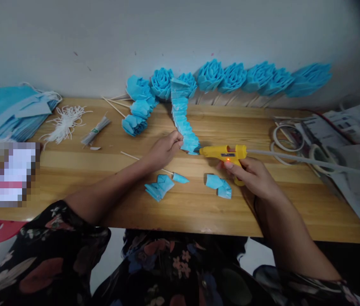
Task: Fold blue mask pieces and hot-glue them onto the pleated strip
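Observation:
My right hand point(252, 173) is wrapped round a yellow hot glue gun point(223, 151) with a lit red light and a long glue stick in its back. Its nozzle meets, or nearly meets, the near end of a row of overlapping folded blue petals point(181, 117). At that same end my left hand point(167, 146) is closed in a pinch on the petals' left edge. Below the left forearm lies a thin stick with a rolled blue tip point(180, 177). Loose blue folded pieces point(160, 187) lie close by, with another pair point(219, 185) under the glue gun.
Several blue paper-like roses point(210, 75) on sticks lean along the wall. On the left are a stack of blue face masks point(21, 112), white cords point(66, 123), a tied wire bundle point(96, 129) and a blurred-out phone point(14, 174). Tape rolls point(288, 138) and papers point(336, 127) occupy the right.

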`<act>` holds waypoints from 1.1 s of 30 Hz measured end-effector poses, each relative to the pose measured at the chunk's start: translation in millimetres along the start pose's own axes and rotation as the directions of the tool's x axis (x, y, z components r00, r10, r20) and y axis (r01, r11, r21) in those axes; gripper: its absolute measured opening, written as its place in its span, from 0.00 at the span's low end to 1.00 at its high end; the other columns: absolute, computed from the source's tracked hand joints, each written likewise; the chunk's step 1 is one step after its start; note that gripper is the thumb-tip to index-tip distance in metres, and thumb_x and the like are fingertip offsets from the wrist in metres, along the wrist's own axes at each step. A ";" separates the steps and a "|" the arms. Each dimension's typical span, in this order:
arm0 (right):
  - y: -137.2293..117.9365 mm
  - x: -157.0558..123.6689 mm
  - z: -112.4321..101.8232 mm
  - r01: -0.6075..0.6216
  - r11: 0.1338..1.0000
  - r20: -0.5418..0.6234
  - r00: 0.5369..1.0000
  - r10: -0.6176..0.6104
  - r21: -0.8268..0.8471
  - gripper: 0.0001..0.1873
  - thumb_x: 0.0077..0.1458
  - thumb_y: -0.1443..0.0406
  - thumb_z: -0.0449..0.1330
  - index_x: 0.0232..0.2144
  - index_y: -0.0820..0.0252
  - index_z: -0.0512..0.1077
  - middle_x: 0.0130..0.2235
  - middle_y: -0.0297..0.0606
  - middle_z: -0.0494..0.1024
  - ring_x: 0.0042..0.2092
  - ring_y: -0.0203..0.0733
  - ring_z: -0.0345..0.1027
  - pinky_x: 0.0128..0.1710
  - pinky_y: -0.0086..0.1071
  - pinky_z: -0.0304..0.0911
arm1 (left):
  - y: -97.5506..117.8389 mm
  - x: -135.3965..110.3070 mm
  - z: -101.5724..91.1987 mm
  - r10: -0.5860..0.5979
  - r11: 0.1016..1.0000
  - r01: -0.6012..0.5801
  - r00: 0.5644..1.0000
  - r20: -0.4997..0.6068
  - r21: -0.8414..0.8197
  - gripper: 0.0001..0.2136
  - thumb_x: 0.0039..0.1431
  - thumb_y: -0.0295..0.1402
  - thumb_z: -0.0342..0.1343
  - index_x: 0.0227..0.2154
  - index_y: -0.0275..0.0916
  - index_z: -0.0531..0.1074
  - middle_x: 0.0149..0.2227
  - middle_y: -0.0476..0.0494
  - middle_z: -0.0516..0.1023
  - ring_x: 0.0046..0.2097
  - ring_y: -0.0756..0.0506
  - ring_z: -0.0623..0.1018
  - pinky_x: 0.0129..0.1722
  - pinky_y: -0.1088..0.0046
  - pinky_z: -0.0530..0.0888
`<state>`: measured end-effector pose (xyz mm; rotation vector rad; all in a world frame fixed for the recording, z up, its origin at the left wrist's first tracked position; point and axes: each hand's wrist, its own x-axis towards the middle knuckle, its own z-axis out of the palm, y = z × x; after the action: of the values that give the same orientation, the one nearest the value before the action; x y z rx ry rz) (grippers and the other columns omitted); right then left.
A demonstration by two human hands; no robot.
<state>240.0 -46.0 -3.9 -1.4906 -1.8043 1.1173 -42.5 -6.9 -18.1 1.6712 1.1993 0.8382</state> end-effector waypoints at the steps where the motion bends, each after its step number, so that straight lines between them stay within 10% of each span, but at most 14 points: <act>1: 0.6 -0.3 -1.1 0.000 1.000 -0.004 1.000 0.000 0.001 0.30 0.53 0.36 0.62 0.31 0.54 0.84 0.32 0.40 0.82 0.32 0.46 0.72 0.34 0.38 0.67 | -0.4 0.1 0.0 0.004 1.000 -0.004 1.000 0.002 0.005 0.04 0.66 0.28 0.51 0.33 0.41 0.64 0.19 0.57 0.64 0.26 0.50 0.67 0.33 0.73 0.62; 15: 15.7 -3.9 -8.2 -0.045 0.998 -0.012 0.999 0.045 -0.047 0.28 0.58 0.40 0.61 0.33 0.58 0.81 0.32 0.42 0.78 0.31 0.43 0.67 0.29 0.36 0.62 | -4.2 -1.3 -2.0 -0.069 0.984 0.078 0.996 0.062 -0.158 0.04 0.67 0.32 0.46 0.35 0.42 0.57 0.23 0.57 0.73 0.16 0.54 0.62 0.21 0.75 0.58; 33: 15.4 -7.1 -15.2 -0.096 0.995 -0.048 0.994 0.098 0.039 0.28 0.57 0.40 0.62 0.33 0.58 0.82 0.28 0.38 0.73 0.29 0.39 0.63 0.28 0.34 0.58 | -4.0 -2.9 -2.5 0.084 0.959 -0.099 0.994 0.069 0.266 0.05 0.66 0.35 0.48 0.36 0.41 0.66 0.35 0.46 0.78 0.38 0.45 0.76 0.40 0.68 0.70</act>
<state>262.2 -48.2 -8.7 -1.5857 -1.6848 1.1430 -47.0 -8.5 -21.0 1.9699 1.2472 0.7014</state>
